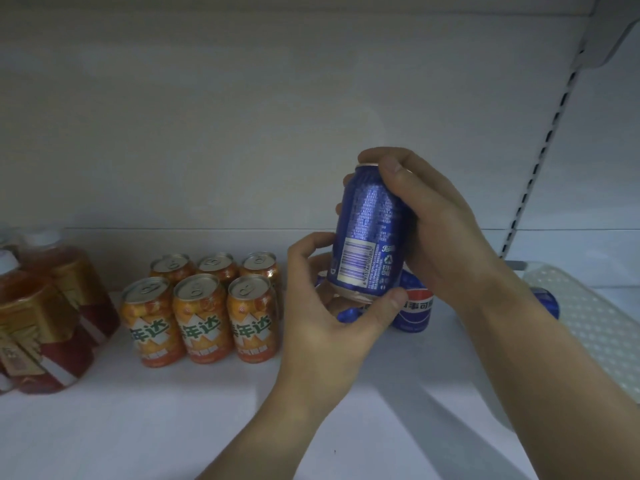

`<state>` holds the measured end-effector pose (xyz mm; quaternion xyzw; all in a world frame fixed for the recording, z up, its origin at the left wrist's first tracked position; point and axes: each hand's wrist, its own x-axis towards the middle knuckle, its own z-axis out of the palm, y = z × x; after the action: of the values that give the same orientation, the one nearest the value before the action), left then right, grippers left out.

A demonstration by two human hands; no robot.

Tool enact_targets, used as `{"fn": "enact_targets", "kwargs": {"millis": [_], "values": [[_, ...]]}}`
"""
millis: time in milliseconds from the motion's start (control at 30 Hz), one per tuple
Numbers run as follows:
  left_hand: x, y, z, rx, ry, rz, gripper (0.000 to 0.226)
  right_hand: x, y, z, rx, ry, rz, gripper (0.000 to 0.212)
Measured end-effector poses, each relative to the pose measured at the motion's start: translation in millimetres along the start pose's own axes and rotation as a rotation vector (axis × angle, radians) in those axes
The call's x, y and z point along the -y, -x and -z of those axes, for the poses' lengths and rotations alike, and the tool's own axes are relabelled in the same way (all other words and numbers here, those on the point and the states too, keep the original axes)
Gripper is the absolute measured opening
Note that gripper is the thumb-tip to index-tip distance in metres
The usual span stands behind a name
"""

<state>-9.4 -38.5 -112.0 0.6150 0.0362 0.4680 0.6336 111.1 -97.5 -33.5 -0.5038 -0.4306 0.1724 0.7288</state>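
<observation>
A blue cola can (369, 230) hangs tilted above the white shelf (173, 420), its barcode side towards me. My right hand (440, 230) grips it from the right, thumb near the top rim. My left hand (332, 306) cups the can's bottom, thumb curled round its lower edge. Behind my hands a second blue cola can (415, 306) stands on the shelf, partly hidden. A third blue can (545, 299) shows behind my right wrist.
Several orange soda cans (204, 306) stand in two rows left of my hands. Red bottles with gold labels (45, 317) fill the far left. A white perforated tray (595, 327) lies at the right. A slotted upright (540, 157) rises at the back right.
</observation>
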Motion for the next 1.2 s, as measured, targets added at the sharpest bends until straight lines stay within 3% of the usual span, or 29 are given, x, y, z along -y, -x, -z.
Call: {"fn": "enact_targets", "kwargs": {"millis": [167, 433, 700, 867, 1067, 1200], "values": [[-5, -2, 3, 0.026, 0.168, 0.039, 0.064, -3, -2, -2, 0.011, -0.062, -0.052, 0.040], [-2, -4, 2, 0.014, 0.208, 0.056, 0.070, -5, -2, -2, 0.030, -0.055, -0.046, 0.049], [-6, 1, 0, -0.112, -0.127, -0.145, 0.076, -6, 2, -10, 0.015, -0.052, 0.002, 0.040], [-11, 0, 2, 0.062, 0.059, -0.059, 0.049, 2, 2, -11, -0.043, -0.065, 0.029, 0.039], [-9, -4, 6, 0.016, 0.013, 0.006, 0.085, -3, 2, -9, -0.049, -0.038, 0.035, 0.037], [-9, -4, 8, 0.085, 0.199, 0.073, 0.050, -5, -2, -9, -0.004, -0.104, 0.007, 0.037]]}}
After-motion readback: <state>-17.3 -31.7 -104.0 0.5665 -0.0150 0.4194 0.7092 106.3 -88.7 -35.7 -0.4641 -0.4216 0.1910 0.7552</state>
